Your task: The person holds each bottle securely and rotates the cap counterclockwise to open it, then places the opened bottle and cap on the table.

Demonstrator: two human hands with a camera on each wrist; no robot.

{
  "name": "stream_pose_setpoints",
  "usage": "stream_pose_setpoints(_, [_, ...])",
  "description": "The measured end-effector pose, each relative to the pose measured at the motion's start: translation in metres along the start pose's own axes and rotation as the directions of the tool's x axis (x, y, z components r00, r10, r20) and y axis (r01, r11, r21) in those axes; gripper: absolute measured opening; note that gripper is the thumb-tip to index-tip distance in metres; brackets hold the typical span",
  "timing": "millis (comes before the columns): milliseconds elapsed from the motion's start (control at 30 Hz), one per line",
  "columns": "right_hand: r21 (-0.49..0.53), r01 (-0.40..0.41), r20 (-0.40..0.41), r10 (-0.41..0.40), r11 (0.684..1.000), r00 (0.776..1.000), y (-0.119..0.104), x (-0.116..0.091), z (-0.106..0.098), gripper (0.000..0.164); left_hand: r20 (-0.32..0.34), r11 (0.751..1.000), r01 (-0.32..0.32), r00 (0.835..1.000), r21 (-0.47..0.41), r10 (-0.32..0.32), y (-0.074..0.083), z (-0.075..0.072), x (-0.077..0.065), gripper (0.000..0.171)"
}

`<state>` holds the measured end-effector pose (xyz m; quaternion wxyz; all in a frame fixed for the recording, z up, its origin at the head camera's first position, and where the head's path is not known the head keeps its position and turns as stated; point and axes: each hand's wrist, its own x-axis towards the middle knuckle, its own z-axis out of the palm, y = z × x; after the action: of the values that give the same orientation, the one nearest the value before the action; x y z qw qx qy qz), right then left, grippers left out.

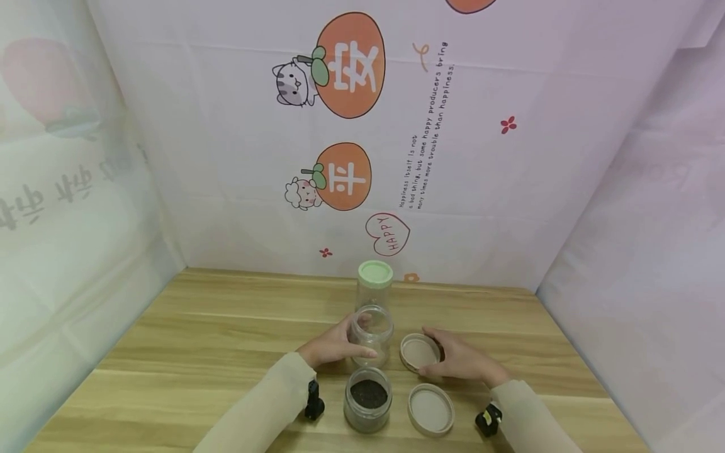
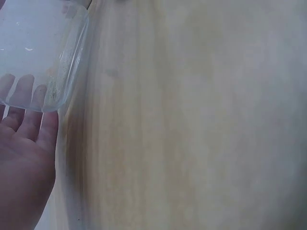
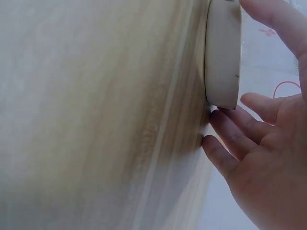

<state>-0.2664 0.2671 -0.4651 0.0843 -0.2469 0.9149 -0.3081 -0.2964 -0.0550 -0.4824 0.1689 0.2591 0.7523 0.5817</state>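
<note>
My left hand (image 1: 338, 343) holds an empty clear jar (image 1: 372, 340) by its side, thumb across the front. Its fingers (image 2: 31, 122) show through and below the clear wall in the left wrist view. My right hand (image 1: 461, 357) spans a round beige jar lid (image 1: 420, 353) lying on the table, thumb at its near edge and fingers at its far edge. From the right wrist, the lid's side wall (image 3: 222, 55) stands between thumb and fingers, the fingertips (image 3: 211, 143) low by the table.
An open jar of dark contents (image 1: 368, 402) stands nearest me, with a second beige lid (image 1: 431, 409) to its right. Behind the held jar is a clear jar with a green lid (image 1: 375, 274). A printed cloth (image 1: 255, 157) backs the wooden table (image 1: 215, 352).
</note>
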Motion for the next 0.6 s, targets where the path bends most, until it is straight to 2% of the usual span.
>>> stream_pose_setpoints(167, [-0.005, -0.024, -0.006, 0.024, 1.0, 1.0, -0.003, 0.002, 0.001, 0.1, -0.004, 1.0, 0.006, 1.0, 0.012, -0.006, 0.004, 0.001, -0.001, 0.09])
stream_pose_setpoints(267, [-0.006, -0.036, -0.007, 0.036, 0.999, 0.999, -0.004, 0.002, 0.001, 0.1, 0.008, 0.999, -0.005, 1.0, 0.033, 0.004, 0.006, 0.001, -0.001, 0.097])
stream_pose_setpoints(400, [0.0, -0.039, -0.007, 0.039, 0.999, 0.999, -0.006, 0.001, 0.001, 0.1, 0.022, 0.997, -0.007, 1.0, 0.083, 0.006, 0.012, -0.005, -0.005, 0.104])
stream_pose_setpoints(500, [0.012, -0.038, -0.011, 0.038, 0.999, 0.999, -0.005, 0.001, 0.001, 0.1, 0.018, 0.998, -0.032, 0.999, 0.052, 0.032, 0.017, -0.015, -0.008, 0.098])
stream_pose_setpoints(600, [0.023, -0.033, -0.014, 0.033, 0.999, 0.999, -0.003, 0.001, 0.002, 0.1, -0.018, 0.996, -0.083, 0.996, -0.019, 0.083, 0.017, -0.028, -0.006, 0.09])
